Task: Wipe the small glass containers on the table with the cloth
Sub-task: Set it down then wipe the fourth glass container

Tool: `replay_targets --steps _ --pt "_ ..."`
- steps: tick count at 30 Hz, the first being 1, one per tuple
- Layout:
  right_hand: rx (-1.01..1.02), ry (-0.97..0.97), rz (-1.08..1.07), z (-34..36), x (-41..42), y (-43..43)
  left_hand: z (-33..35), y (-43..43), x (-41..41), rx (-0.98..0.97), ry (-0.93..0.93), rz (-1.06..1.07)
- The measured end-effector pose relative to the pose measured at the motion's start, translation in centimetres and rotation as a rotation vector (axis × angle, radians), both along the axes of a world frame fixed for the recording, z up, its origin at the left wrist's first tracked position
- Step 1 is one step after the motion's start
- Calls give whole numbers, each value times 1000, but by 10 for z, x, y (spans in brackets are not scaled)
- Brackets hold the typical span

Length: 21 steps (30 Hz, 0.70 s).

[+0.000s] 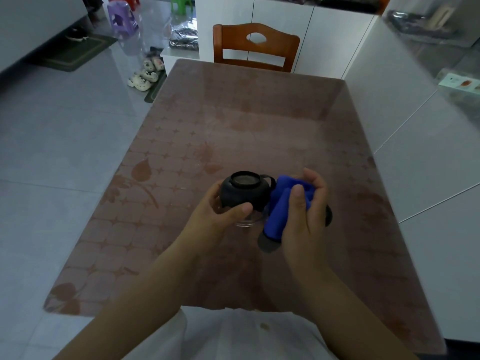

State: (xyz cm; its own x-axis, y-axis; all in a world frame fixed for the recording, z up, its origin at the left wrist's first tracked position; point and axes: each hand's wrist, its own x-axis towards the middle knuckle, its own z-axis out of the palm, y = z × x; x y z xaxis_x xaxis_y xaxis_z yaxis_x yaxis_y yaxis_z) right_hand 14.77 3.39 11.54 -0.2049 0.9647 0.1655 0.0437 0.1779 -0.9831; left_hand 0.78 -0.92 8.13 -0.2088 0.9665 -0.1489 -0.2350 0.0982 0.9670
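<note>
Hands [215, 216] [304, 219] apparently around container [244, 196], cloth [283, 203]

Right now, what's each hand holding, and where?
Left hand grips the small black-lidded glass container around its clear body; right hand clutches the bunched blue cloth mid-length.

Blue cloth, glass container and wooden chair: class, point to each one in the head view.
blue cloth [281, 203], head view: on the rolled fold above the right thumb.
glass container [242, 192], head view: on its black lid's side.
wooden chair [275, 45], head view: on the backrest panel.
</note>
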Motion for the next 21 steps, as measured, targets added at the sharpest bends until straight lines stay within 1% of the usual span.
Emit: replay_targets --steps 3,6,12,16,18,21 --pt "27 -90 101 -5 -10 -7 -2 1 9 28 -33 -12" --pt "51 -121 95 -5 -13 -5 -1 -1 14 41 -39 -32" --pt "-27 -10 66 0 -8 2 -3 -1 14 29 -42 -62" --pt "-124 47 74 -5 2 16 0 0 12 60 -17 -89" --pt "-158 50 72 -8 8 20 4 3 11 71 12 -96" --pt "-145 36 6 -7 17 19 9 8 9 84 35 -87"
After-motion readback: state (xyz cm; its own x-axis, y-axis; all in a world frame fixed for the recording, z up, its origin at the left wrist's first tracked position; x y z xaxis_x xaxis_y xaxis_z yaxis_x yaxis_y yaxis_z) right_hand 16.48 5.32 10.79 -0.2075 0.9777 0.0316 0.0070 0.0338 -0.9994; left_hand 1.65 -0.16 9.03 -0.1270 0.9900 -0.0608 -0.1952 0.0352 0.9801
